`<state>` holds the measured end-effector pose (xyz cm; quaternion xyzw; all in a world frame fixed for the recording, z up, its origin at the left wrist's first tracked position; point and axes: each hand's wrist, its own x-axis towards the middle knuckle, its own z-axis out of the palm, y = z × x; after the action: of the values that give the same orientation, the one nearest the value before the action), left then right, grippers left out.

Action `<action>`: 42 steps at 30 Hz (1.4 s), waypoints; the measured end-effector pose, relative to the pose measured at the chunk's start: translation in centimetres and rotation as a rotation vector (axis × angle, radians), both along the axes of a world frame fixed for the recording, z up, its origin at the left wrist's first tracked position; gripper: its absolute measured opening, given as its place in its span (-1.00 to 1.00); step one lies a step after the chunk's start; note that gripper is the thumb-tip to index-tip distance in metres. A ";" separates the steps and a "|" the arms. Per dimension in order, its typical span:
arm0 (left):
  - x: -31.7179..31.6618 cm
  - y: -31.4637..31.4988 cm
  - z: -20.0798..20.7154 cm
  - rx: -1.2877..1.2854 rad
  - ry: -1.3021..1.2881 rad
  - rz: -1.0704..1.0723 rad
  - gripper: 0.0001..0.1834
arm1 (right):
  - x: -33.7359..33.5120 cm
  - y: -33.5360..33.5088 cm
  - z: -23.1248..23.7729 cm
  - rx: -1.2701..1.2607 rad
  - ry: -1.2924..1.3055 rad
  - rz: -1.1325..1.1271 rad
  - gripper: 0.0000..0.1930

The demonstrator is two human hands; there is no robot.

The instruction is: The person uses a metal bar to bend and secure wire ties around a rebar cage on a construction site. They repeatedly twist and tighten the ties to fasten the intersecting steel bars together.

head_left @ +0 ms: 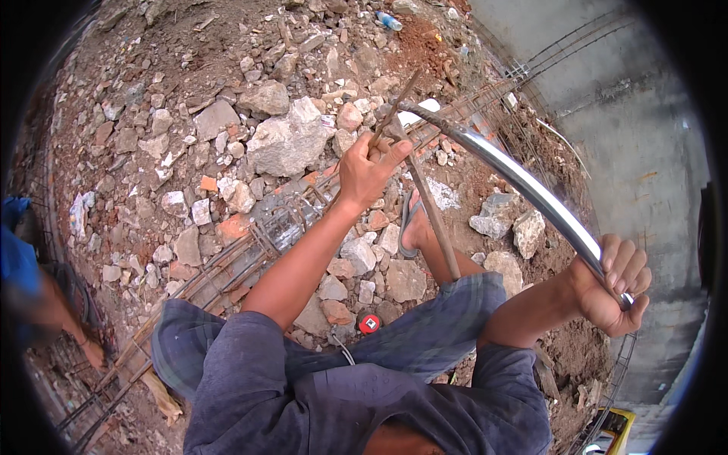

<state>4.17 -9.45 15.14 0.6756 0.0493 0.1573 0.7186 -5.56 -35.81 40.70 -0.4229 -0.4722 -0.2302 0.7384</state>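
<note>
My left hand [366, 171] is closed around a thin rusty steel rod [393, 111], which points up and away. My right hand [613, 287] grips the near end of a long shiny metal pipe [523, 182]. From that grip the pipe reaches across to the far left. Its dark far end [419, 111] comes close to the rod by my left hand; whether they touch I cannot tell. A brown bar [434, 208] slants from beside my left fingers down to my right knee. On the ground between my legs lies a red tape measure [369, 324].
Broken stones and a large pale rock [290, 140] cover the ground. Long rebar [220, 265] runs diagonally past my left leg. A grey wall [637, 144] stands at right. At far left is another person's hand [92, 353]. A plastic bottle [389, 20] lies at the back.
</note>
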 end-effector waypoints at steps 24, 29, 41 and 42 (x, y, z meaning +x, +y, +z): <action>-7.1 -18.3 -2.7 -1.139 0.040 -0.393 -0.42 | 1.2 -6.4 -3.6 0.430 0.336 -0.155 -0.70; -5.9 -16.8 -3.4 -1.122 0.029 -0.573 -0.43 | 3.1 -5.8 -2.9 0.434 0.359 -0.155 -0.70; -1.1 -1.0 -0.3 0.062 -0.464 0.570 -0.41 | 4.4 -3.6 -1.9 0.380 0.215 0.027 -0.62; -0.8 -0.7 0.1 -0.044 -0.384 0.386 -0.35 | 4.6 -3.2 -1.7 0.351 0.212 0.009 -0.63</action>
<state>3.37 -10.17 15.25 0.5959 0.0436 0.4154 0.6859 -0.97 -38.98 39.02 -0.3075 -0.3460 -0.2599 0.8474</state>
